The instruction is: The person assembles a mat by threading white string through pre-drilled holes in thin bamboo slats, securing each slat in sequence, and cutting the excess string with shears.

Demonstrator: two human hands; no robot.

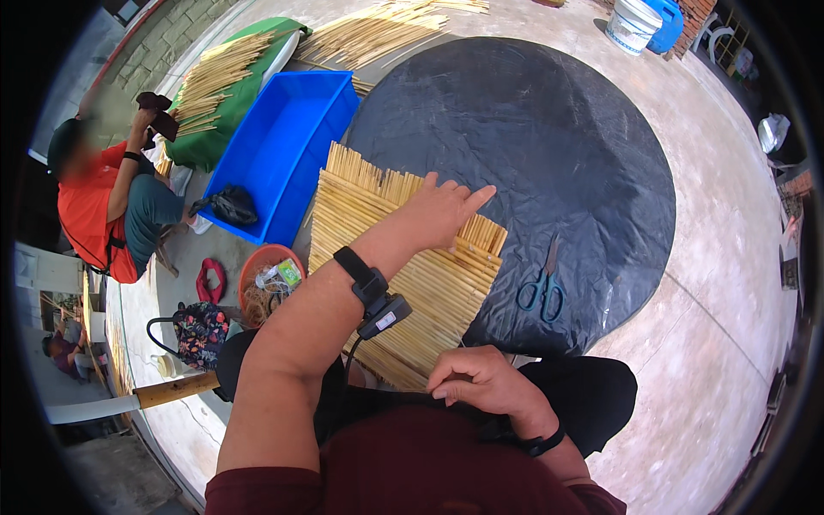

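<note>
A mat of pale yellow reed stalks (412, 296) slants from my lap onto a round black plastic sheet (549, 129). My left hand (445, 210) is at its far edge, where short reed ends stick up. Its index finger points out to the right and the fingers are apart. My right hand (489, 382) is closed beside the mat's near right corner, with thumb and fingers curled together; anything in them is too small to make out. Scissors with dark teal handles (541, 296) lie on the black sheet, right of the mat.
Left of the mat stand a blue tub (283, 129) holding a black bag (230, 206) and an orange bucket (273, 254). Reed piles (369, 39) lie behind. A person in red (99, 193) sits left. A wooden-handled blade (129, 399) juts out beside my left arm.
</note>
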